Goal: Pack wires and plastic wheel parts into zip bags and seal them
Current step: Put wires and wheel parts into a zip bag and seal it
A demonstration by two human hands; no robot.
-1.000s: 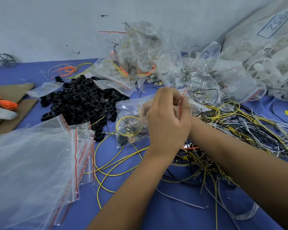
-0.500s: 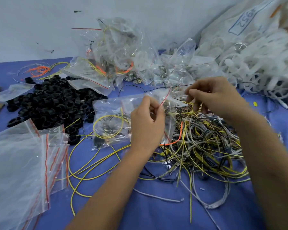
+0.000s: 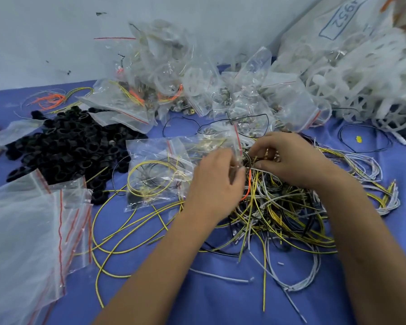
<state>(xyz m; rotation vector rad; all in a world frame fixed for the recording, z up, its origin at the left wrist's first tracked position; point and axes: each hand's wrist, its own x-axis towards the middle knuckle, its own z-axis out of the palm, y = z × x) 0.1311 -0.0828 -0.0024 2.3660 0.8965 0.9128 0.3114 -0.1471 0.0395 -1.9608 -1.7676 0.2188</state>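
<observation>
A clear zip bag (image 3: 155, 165) with a red seal strip lies at the table's middle, holding coiled yellow and black wires. My left hand (image 3: 217, 181) pinches that bag's open mouth at its right end. My right hand (image 3: 288, 158) sits just right of it, fingers curled, pinching wire ends at the top of a tangled heap of yellow, grey and black wires (image 3: 284, 207). An orange wire (image 3: 248, 186) hangs between the two hands.
Black wheel rings (image 3: 66, 146) are piled at the left. Empty zip bags (image 3: 28, 231) lie stacked at the near left. Filled bags (image 3: 169, 83) are heaped at the back, white plastic wheels (image 3: 366, 78) at the back right. Loose yellow wires (image 3: 117, 231) trail over the blue tabletop (image 3: 197, 299).
My right hand came out from behind the left, swung right, then dropped onto the wire heap close beside the left hand. The left hand kept hold of the bag mouth.
</observation>
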